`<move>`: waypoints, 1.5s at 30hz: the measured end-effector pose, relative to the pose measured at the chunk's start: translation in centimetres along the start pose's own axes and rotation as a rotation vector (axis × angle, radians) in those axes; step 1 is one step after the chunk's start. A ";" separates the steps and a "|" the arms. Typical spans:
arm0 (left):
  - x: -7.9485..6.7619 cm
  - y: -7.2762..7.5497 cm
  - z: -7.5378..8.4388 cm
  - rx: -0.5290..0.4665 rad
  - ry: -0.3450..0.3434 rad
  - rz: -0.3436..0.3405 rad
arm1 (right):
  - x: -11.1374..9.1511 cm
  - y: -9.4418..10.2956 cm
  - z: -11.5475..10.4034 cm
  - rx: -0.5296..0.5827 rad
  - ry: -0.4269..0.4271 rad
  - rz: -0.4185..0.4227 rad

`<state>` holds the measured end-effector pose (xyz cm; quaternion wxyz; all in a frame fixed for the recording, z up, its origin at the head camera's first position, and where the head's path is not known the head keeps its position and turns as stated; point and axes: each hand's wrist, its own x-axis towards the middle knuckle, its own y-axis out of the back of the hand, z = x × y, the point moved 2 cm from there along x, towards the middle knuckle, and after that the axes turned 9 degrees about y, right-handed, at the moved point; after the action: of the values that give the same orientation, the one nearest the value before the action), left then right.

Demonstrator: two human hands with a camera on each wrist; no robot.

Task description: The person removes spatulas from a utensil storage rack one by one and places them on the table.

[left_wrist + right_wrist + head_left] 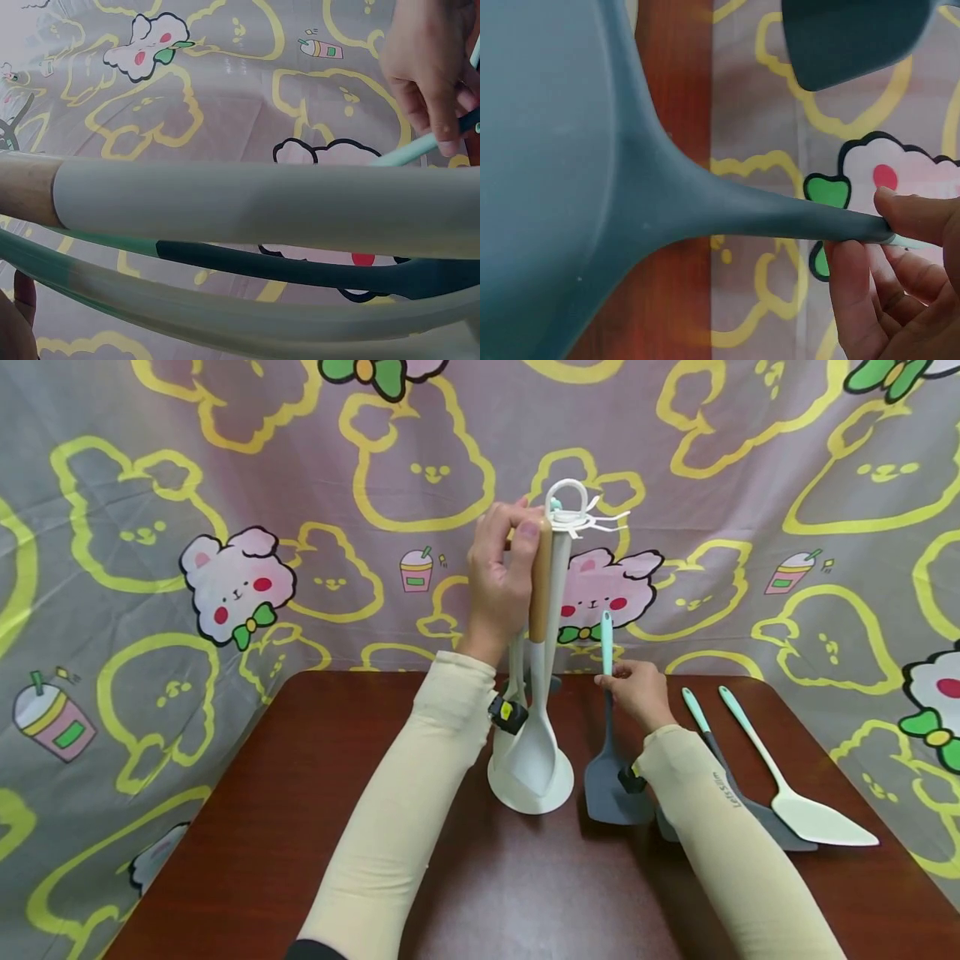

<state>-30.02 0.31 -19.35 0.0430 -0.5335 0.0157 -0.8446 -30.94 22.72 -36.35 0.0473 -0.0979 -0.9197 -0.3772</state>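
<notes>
Upright on the table stands a white utensil stand with a looped top, hooks and a round base. A white spoon with a wooden handle hangs at its front. My left hand grips the stand's upper part with curled fingers, its thumb alongside the wooden handle; the exact contact is partly hidden. In the left wrist view, mint-handled utensils hang behind the spoon. To the right, my right hand pinches a grey spatula near where its mint handle meets the grey neck. The spatula is upright, blade down.
Right of the hands lie a mint-handled grey utensil, partly behind the right sleeve, and a pale green turner. The brown table ends at a patterned cloth hanging behind it.
</notes>
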 end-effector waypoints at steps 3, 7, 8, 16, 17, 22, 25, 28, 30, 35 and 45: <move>0.0 0.1 0.0 0.002 -0.001 0.000 | -0.2 -0.3 0.1 -0.020 -0.020 -0.026; 0.0 0.2 -0.1 -0.005 -0.017 0.005 | -0.4 -0.7 0.3 -0.027 -0.036 -0.077; 0.0 0.2 0.0 -0.008 -0.019 0.006 | -0.4 -0.9 0.4 -0.022 -0.041 -0.090; -0.1 0.3 0.1 -0.034 0.008 -0.009 | -0.9 -1.3 0.9 -0.030 -0.051 -0.112; -0.1 0.2 0.1 -0.031 0.009 -0.008 | -0.9 -1.4 1.0 -0.031 -0.050 -0.110; -0.2 0.2 0.1 0.002 -0.015 0.014 | -0.7 -1.9 1.9 -0.010 -0.083 -0.132; -0.1 0.2 0.1 0.012 -0.013 0.010 | -0.8 -2.1 2.4 0.016 -0.121 -0.155; -0.2 0.1 0.2 0.004 0.005 0.001 | -1.0 -2.3 2.8 0.031 -0.133 -0.185; -0.2 0.1 0.2 -0.005 0.016 -0.004 | -1.0 -2.4 3.1 0.024 -0.131 -0.213; -0.2 0.2 0.1 -0.019 0.026 -0.003 | -0.9 -2.8 3.9 0.025 -0.138 -0.293; -0.1 0.1 0.1 0.010 -0.001 -0.002 | -1.0 -3.2 4.1 -0.024 -0.119 -0.336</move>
<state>-29.85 0.26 -19.37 0.0447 -0.5335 0.0107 -0.8445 -30.69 23.22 -41.65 -0.0721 0.0344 -0.9197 -0.3844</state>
